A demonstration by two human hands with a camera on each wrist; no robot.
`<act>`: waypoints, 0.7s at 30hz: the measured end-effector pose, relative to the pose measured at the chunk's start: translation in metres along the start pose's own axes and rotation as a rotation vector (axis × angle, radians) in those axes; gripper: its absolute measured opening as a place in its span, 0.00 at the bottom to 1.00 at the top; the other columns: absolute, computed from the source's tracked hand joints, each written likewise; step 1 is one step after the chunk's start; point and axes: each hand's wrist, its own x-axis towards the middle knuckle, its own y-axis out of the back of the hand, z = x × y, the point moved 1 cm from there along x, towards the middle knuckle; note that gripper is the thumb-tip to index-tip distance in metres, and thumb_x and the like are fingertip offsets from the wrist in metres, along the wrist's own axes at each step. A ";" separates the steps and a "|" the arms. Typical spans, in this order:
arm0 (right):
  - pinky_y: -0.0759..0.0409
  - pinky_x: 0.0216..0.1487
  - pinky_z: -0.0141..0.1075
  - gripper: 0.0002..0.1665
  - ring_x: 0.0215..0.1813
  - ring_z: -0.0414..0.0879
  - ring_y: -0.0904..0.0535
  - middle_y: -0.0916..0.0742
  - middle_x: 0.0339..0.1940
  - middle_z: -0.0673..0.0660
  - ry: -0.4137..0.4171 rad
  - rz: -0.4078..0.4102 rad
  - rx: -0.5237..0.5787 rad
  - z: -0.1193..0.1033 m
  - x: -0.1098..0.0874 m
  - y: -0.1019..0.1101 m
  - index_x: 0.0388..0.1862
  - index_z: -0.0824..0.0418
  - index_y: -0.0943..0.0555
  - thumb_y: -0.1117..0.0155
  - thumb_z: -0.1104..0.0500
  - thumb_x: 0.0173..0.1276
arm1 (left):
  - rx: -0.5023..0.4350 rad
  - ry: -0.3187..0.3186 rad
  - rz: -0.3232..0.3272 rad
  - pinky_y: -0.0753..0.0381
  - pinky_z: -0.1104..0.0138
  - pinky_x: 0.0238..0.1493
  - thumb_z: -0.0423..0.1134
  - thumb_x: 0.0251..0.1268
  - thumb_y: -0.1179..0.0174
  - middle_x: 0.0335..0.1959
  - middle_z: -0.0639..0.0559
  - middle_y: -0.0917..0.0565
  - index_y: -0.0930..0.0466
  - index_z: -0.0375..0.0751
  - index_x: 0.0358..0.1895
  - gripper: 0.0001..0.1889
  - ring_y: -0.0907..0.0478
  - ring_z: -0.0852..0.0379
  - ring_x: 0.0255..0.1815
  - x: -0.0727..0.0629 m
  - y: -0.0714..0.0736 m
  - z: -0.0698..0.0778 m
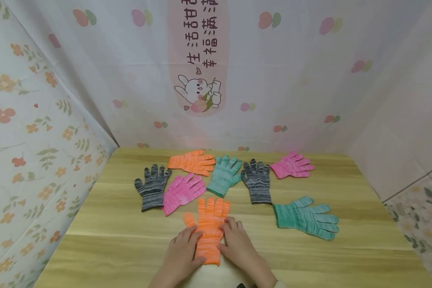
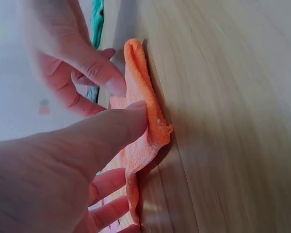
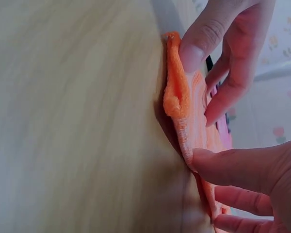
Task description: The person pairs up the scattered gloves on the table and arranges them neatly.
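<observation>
An orange knit glove [image 1: 209, 236] lies on the table in front of me, its fingers pointing away and its cuff nearest. My left hand [image 1: 181, 250] rests along its left side; in the left wrist view the thumb [image 2: 136, 119] presses on top near the cuff, the other fingers spread along the edge. Across from it, my right hand [image 1: 239, 246] touches the right side with relaxed fingers. Its thumb [image 3: 208, 162] meets the glove's edge in the right wrist view. The cuff opening [image 3: 177, 92] stands slightly raised off the wood.
Behind lie a second orange glove [image 1: 191, 162], two black-grey gloves [image 1: 153, 188], two pink gloves [image 1: 183, 194] and a teal glove [image 1: 224, 176]. Another green glove [image 1: 306, 218] lies to the right. A printed curtain [image 1: 291, 80] hangs along the wooden table's [image 1: 111, 240] back edge.
</observation>
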 end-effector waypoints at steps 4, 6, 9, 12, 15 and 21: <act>0.26 0.43 0.41 0.24 0.48 0.49 0.33 0.28 0.57 0.59 0.015 -0.010 0.005 -0.014 0.006 -0.009 0.50 0.63 0.23 0.32 0.52 0.57 | -0.057 0.019 0.024 0.28 0.45 0.53 0.54 0.49 0.33 0.62 0.41 0.31 0.29 0.40 0.58 0.34 0.33 0.41 0.61 -0.009 0.003 -0.015; 0.27 0.42 0.39 0.25 0.47 0.48 0.34 0.28 0.57 0.58 0.019 -0.016 0.008 -0.021 0.008 -0.012 0.50 0.62 0.23 0.31 0.52 0.57 | -0.076 0.026 0.036 0.28 0.44 0.53 0.53 0.47 0.32 0.61 0.40 0.30 0.28 0.39 0.57 0.34 0.33 0.40 0.61 -0.014 0.005 -0.020; 0.29 0.40 0.37 0.25 0.47 0.47 0.34 0.29 0.57 0.57 0.015 -0.022 0.013 -0.028 0.011 -0.016 0.50 0.61 0.23 0.31 0.51 0.56 | -0.106 0.050 0.044 0.29 0.44 0.53 0.52 0.46 0.31 0.61 0.41 0.30 0.28 0.39 0.57 0.34 0.33 0.40 0.61 -0.019 0.007 -0.026; 0.32 0.38 0.36 0.25 0.47 0.47 0.34 0.29 0.57 0.55 0.014 -0.032 0.006 -0.033 0.012 -0.019 0.50 0.60 0.23 0.31 0.50 0.56 | -0.114 0.073 0.029 0.28 0.44 0.52 0.53 0.45 0.31 0.61 0.42 0.30 0.28 0.40 0.57 0.34 0.33 0.41 0.61 -0.022 0.009 -0.031; 0.36 0.36 0.35 0.26 0.48 0.47 0.34 0.29 0.57 0.54 0.010 -0.040 -0.005 -0.035 0.013 -0.022 0.51 0.58 0.23 0.32 0.48 0.57 | -0.129 0.092 0.003 0.29 0.44 0.53 0.53 0.45 0.31 0.62 0.42 0.31 0.28 0.41 0.57 0.34 0.33 0.41 0.61 -0.023 0.011 -0.034; 0.38 0.37 0.36 0.27 0.51 0.49 0.33 0.29 0.58 0.54 -0.001 -0.045 0.030 -0.032 0.013 -0.022 0.52 0.56 0.23 0.32 0.46 0.56 | -0.140 0.072 -0.001 0.30 0.42 0.53 0.52 0.45 0.30 0.62 0.42 0.31 0.28 0.40 0.57 0.34 0.34 0.40 0.61 -0.023 0.012 -0.036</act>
